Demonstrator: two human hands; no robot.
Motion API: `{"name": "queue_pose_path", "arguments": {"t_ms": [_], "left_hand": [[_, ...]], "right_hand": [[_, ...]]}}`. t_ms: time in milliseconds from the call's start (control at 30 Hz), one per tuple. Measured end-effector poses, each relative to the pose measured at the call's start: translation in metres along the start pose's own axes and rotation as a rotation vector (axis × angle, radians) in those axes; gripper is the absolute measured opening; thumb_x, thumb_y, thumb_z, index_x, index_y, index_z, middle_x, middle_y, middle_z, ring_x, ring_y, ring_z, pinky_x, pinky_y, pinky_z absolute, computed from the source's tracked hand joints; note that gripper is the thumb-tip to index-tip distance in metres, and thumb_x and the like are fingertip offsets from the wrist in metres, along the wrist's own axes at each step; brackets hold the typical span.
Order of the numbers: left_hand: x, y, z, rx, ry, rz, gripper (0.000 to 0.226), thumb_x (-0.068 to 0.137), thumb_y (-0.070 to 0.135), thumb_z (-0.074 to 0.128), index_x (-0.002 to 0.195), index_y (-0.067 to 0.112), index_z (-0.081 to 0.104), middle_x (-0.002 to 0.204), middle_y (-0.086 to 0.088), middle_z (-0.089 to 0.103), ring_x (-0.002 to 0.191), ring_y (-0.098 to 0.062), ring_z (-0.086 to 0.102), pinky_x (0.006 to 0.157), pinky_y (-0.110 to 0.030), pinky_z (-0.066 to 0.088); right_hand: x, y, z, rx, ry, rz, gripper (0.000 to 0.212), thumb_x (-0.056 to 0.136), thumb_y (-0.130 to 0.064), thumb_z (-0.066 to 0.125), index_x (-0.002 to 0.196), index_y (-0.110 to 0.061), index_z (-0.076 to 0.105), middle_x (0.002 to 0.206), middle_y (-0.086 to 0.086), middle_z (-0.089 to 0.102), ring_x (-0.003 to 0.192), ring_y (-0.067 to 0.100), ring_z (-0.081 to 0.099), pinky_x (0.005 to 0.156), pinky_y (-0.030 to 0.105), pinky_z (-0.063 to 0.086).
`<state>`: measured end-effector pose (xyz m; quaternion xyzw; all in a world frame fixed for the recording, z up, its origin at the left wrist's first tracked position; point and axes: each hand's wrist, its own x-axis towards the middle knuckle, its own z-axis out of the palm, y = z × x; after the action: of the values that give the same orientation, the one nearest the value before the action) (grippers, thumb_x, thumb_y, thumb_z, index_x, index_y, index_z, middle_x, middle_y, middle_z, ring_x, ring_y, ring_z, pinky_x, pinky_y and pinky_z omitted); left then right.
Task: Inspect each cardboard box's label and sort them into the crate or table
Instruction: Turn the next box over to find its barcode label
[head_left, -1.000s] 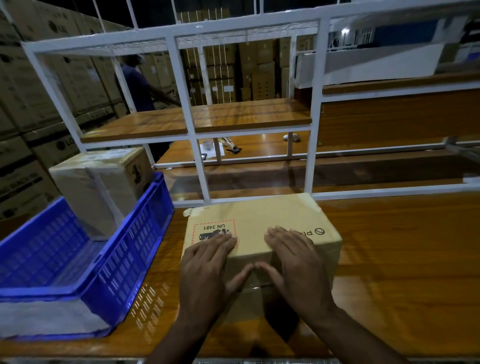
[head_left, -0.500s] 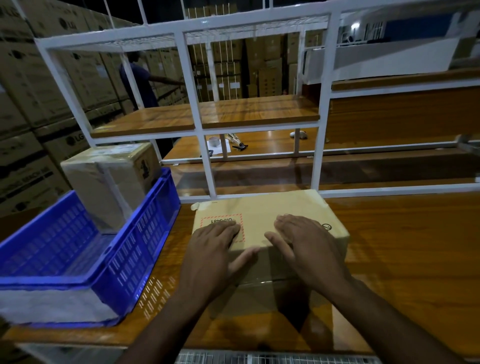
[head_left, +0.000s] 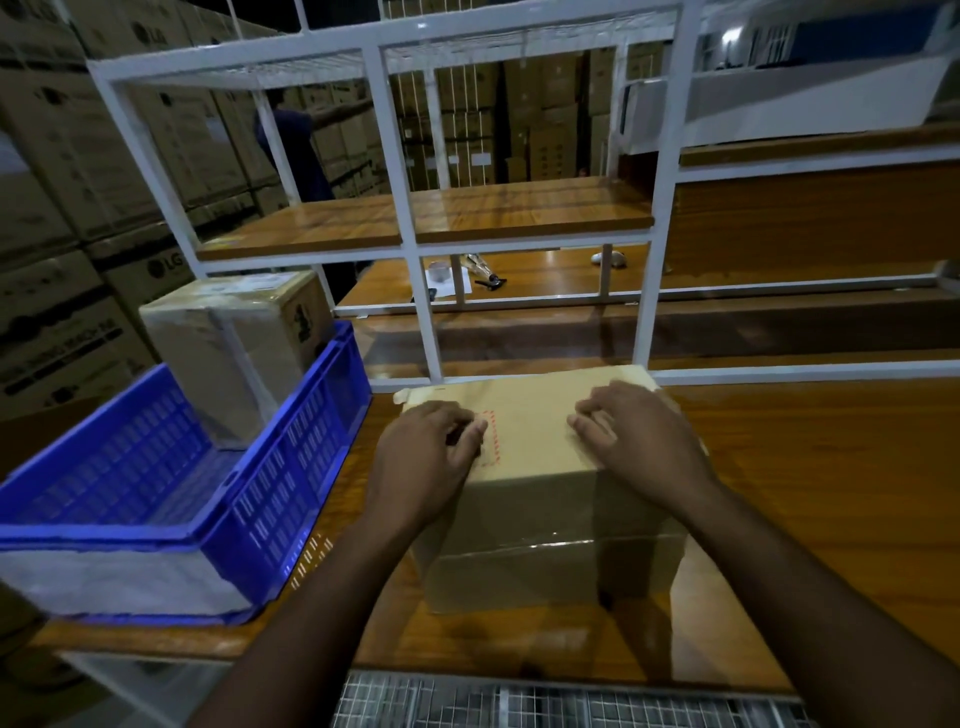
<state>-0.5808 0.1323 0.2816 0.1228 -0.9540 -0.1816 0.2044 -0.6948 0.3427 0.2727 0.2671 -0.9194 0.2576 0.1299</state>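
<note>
Two boxes are seen: one cardboard box (head_left: 540, 499) on the table (head_left: 810, 493), pressed under the left hand (head_left: 423, 457) and right hand (head_left: 636, 441) with curled fingers, not clasped; one wrapped box (head_left: 234, 353) in the blue crate (head_left: 291, 467). Bare table is left rightward.

The box (head_left: 540, 499) under the hands is matt brown cardboard, banded with glossy clear tape, and the box in the crate (head_left: 234, 353) is cardboard under shiny clear wrap. The crate (head_left: 291, 467) is blue slotted plastic. The table (head_left: 831, 467) is glossy varnished wood, the shelf frame (head_left: 431, 322) white-painted metal.
</note>
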Motion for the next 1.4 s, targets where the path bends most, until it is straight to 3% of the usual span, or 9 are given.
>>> {"name": "queue_pose_path", "arguments": {"t_ms": [100,233,333,533,700,767,933,1100,1400], "left_hand": [[0.002,-0.009,0.006,0.016,0.027,-0.179,0.068,0.090,0.060,0.060,0.141,0.017,0.049,0.142,-0.002,0.052,0.129,-0.019,0.048,0.105,-0.045,0.045],[-0.004,-0.013,0.003,-0.324,-0.038,-0.378,0.082,0.088,0.055,0.067,0.151,0.019,0.030,0.120,0.010,0.052,0.103,-0.011,0.055,0.066,-0.024,0.048],[-0.015,-0.016,0.004,-0.358,-0.005,-0.338,0.075,0.089,0.052,0.067,0.149,0.023,0.033,0.119,0.010,0.058,0.093,-0.005,0.056,0.059,-0.016,0.041],[-0.030,-0.018,0.001,-0.522,0.183,-0.211,0.079,0.074,0.066,0.071,0.137,0.049,0.027,0.123,0.014,0.060,0.103,-0.002,0.065,0.075,-0.027,0.057],[-0.044,-0.024,0.017,-0.461,0.232,-0.251,0.127,0.062,0.054,0.087,0.157,0.037,0.005,0.156,0.002,0.036,0.138,-0.015,0.043,0.104,-0.044,0.049],[-0.054,-0.024,0.026,-0.435,0.223,-0.287,0.134,0.062,0.039,0.093,0.159,0.033,0.001,0.159,0.000,0.030,0.139,-0.015,0.039,0.104,-0.036,0.043],[-0.068,-0.026,0.038,-0.294,0.255,-0.237,0.116,0.065,0.039,0.092,0.156,0.031,0.021,0.137,-0.001,0.037,0.114,-0.004,0.038,0.083,-0.021,0.039],[-0.077,-0.028,0.047,-0.178,0.262,-0.196,0.081,0.060,0.059,0.086,0.126,0.028,0.050,0.137,0.002,0.037,0.116,-0.013,0.049,0.068,-0.007,0.035],[-0.088,-0.037,0.063,0.140,0.091,-0.115,0.092,0.071,0.091,0.043,0.140,0.032,0.053,0.154,0.005,0.042,0.144,-0.017,0.029,0.112,-0.042,0.038]], "right_hand": [[0.011,0.012,0.002,-0.150,-0.039,0.167,0.055,0.087,-0.065,0.052,0.127,-0.027,0.056,0.138,0.000,0.053,0.132,0.024,0.042,0.109,0.054,0.035],[0.018,0.021,0.000,0.020,-0.073,0.395,0.073,0.085,-0.062,0.059,0.142,-0.022,0.036,0.140,0.008,0.050,0.124,0.031,0.051,0.089,0.045,0.051],[0.009,0.018,-0.002,0.016,-0.036,0.357,0.070,0.086,-0.059,0.060,0.141,-0.022,0.036,0.134,0.006,0.056,0.116,0.028,0.058,0.078,0.039,0.052],[-0.013,0.012,-0.017,0.111,0.144,0.228,0.087,0.087,-0.052,0.064,0.153,-0.027,0.014,0.143,0.010,0.040,0.123,0.026,0.047,0.076,0.032,0.046],[-0.034,0.019,-0.008,0.271,0.085,0.243,0.120,0.079,-0.020,0.079,0.149,-0.043,-0.015,0.139,0.008,0.024,0.116,0.028,0.048,0.080,0.039,0.055],[-0.048,0.024,0.002,0.227,0.044,0.246,0.126,0.076,-0.016,0.081,0.147,-0.046,-0.020,0.135,0.004,0.022,0.116,0.027,0.047,0.082,0.042,0.056],[-0.072,0.035,0.017,0.185,0.047,0.254,0.128,0.075,-0.021,0.083,0.149,-0.042,-0.018,0.136,0.003,0.021,0.121,0.027,0.046,0.086,0.042,0.054],[-0.079,0.037,0.026,0.091,0.091,0.241,0.101,0.063,-0.030,0.090,0.142,-0.029,0.027,0.144,0.006,0.022,0.131,0.032,0.038,0.088,0.041,0.054],[-0.091,0.034,0.052,-0.298,-0.115,0.065,0.088,0.071,-0.055,0.077,0.145,-0.024,0.043,0.156,0.007,0.034,0.148,0.028,0.020,0.116,0.061,0.014]]}}
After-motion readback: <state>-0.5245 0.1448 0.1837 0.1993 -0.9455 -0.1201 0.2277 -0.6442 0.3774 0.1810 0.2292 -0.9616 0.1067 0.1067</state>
